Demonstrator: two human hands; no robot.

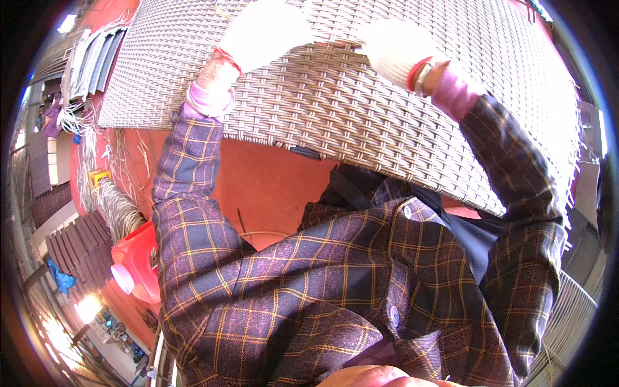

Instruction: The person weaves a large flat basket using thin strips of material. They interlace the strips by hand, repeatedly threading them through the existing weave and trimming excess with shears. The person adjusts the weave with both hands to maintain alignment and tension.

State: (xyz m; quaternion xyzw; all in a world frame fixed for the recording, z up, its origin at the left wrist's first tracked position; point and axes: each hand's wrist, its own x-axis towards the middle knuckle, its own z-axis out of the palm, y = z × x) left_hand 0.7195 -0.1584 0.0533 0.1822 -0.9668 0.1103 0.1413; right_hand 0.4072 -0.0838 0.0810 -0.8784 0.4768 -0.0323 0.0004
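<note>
A large grey-brown woven wicker panel [322, 97] stretches in front of me, curving across most of the upper view. My left hand [267, 35], in a white glove with a red cuff, rests on its weave at the upper middle. To its right, my right hand [396, 55] wears a matching glove and touches the same weave. Both hands look closed, fingertips turned toward each other, but glare washes out the fingers and hides what they hold. Between them runs a narrow reddish-brown line in the weave [336, 44].
A red jug with a pale cap [138, 264] stands at the left, below a coil of wicker strands [119, 206]. Loose strands lie on the reddish floor [271, 187]. Grey slats [103, 61] stand at the far left; a ribbed, pale round thing [567, 316] is at lower right.
</note>
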